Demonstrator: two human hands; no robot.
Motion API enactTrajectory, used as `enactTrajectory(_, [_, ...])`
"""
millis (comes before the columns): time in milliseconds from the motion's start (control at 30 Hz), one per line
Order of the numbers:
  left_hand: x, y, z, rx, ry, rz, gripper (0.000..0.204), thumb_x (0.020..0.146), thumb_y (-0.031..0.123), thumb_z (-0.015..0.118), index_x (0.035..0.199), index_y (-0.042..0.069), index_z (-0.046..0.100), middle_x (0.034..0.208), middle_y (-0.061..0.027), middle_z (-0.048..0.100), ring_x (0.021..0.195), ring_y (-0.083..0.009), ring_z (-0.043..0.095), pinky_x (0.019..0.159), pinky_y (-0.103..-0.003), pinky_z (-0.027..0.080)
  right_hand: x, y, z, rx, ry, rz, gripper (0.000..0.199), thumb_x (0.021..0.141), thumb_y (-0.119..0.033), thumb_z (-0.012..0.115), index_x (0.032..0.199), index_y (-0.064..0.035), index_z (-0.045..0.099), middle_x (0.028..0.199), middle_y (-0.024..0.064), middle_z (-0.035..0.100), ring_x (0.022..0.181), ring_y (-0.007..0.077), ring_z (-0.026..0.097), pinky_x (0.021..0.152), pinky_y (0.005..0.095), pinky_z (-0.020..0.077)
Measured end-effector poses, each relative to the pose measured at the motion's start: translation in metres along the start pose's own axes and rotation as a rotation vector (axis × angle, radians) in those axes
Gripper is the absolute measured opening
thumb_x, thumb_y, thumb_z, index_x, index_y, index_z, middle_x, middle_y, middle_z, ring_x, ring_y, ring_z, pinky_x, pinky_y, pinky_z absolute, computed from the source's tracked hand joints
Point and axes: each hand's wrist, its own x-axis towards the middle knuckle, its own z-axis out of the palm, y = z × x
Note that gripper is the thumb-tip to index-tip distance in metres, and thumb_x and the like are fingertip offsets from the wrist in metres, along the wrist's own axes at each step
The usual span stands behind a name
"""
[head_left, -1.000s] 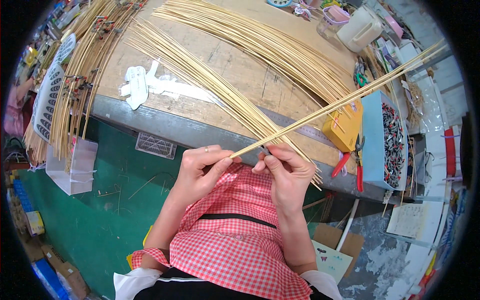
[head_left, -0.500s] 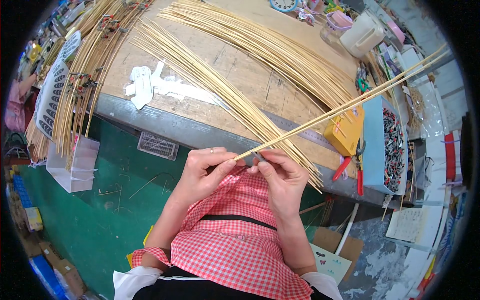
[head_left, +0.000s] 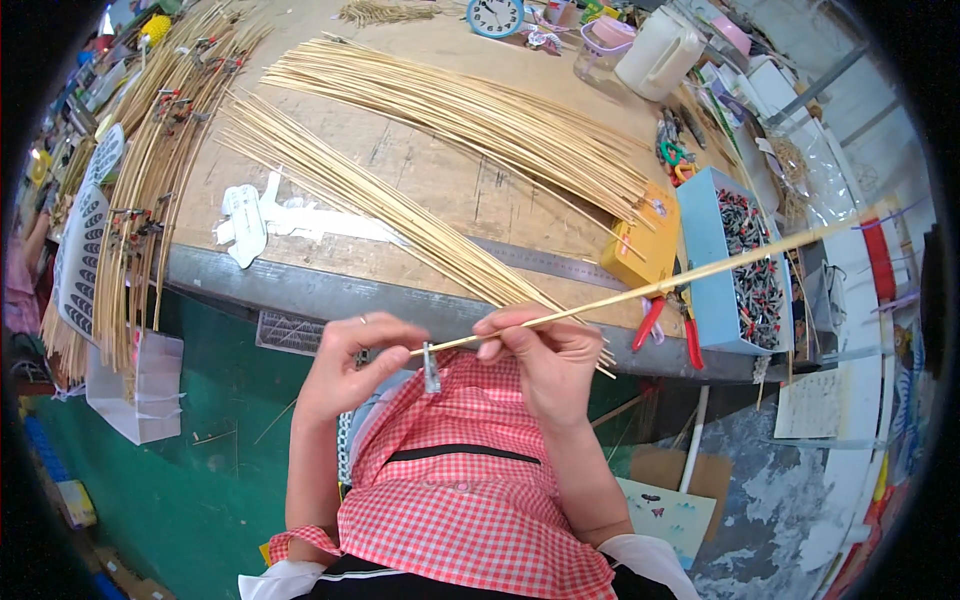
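My right hand (head_left: 548,355) pinches a long thin bamboo strip (head_left: 680,285) that runs up and to the right over the bench edge. Its near end carries a small metal clip (head_left: 431,368), and my left hand (head_left: 355,358) holds that end with the fingertips. Both hands sit just in front of the workbench edge (head_left: 330,295), above my red checked apron (head_left: 470,470).
Fans of bamboo strips (head_left: 470,110) lie spread across the wooden bench. A blue box of small parts (head_left: 745,260), a yellow box (head_left: 640,250), red-handled pliers (head_left: 690,340) and a steel ruler (head_left: 545,262) are at the right. Bundles of clipped strips (head_left: 150,170) lie at the left.
The strip now carries a metal clip at its near end. Both hands have shifted slightly and the view has moved closer over the bench.
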Motion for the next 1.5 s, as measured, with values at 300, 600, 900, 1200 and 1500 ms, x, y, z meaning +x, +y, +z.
enactTrajectory(300, [0.011, 0.064, 0.031, 0.315, 0.194, 0.251, 0.029, 0.069, 0.003, 0.073, 0.097, 0.000, 0.070, 0.083, -0.0130, 0.068, 0.074, -0.0211, 0.067, 0.064, -0.028, 0.052, -0.034, 0.053, 0.038, -0.142, -0.091, -0.080, 0.016, 0.082, 0.008, 0.061, 0.096, 0.0025, 0.066, 0.091, 0.0091, 0.068, 0.084, 0.0167, 0.065, 0.074, 0.0267, 0.0527])
enactTrajectory(600, [0.010, 0.055, 0.044, 0.244, 0.162, 0.285, 0.017, 0.070, 0.001, 0.072, 0.087, 0.001, 0.070, 0.074, -0.0114, 0.066, 0.062, -0.0211, 0.064, 0.054, -0.027, 0.049, -0.045, 0.066, 0.030, -0.168, -0.099, 0.095, 0.015, 0.078, 0.004, 0.066, 0.092, 0.0004, 0.065, 0.092, 0.0096, 0.067, 0.084, 0.0190, 0.064, 0.075, 0.0313, 0.0511])
enactTrajectory(900, [-0.002, 0.047, 0.032, 0.578, 0.190, 0.326, 0.016, 0.069, 0.000, 0.071, 0.084, 0.002, 0.065, 0.074, -0.0093, 0.062, 0.064, -0.0228, 0.063, 0.054, -0.030, 0.050, -0.015, -0.021, -0.016, -0.052, 0.085, 0.054, 0.016, 0.083, 0.002, 0.065, 0.098, 0.0072, 0.066, 0.082, 0.0121, 0.064, 0.064, 0.0125, 0.060, 0.056, 0.0214, 0.0489])
enactTrajectory(1200, [-0.002, 0.047, 0.034, 0.473, 0.128, 0.255, 0.020, 0.071, 0.002, 0.071, 0.090, 0.001, 0.067, 0.076, -0.0096, 0.063, 0.064, -0.0237, 0.063, 0.057, -0.031, 0.050, -0.024, -0.015, -0.020, -0.062, 0.077, -0.076, 0.008, 0.083, 0.004, 0.063, 0.089, 0.0084, 0.066, 0.069, 0.0128, 0.063, 0.057, 0.0154, 0.060, 0.050, 0.0234, 0.0484])
enactTrajectory(1500, [-0.006, 0.041, 0.035, 0.053, -0.104, 0.008, 0.011, 0.080, 0.003, 0.065, 0.089, -0.002, 0.069, 0.068, -0.0105, 0.062, 0.058, -0.0197, 0.060, 0.052, -0.027, 0.044, -0.025, -0.013, -0.006, -0.086, -0.113, -0.086, 0.007, 0.079, 0.005, 0.065, 0.085, 0.0077, 0.066, 0.071, 0.0167, 0.064, 0.058, 0.0195, 0.062, 0.048, 0.0259, 0.0497])
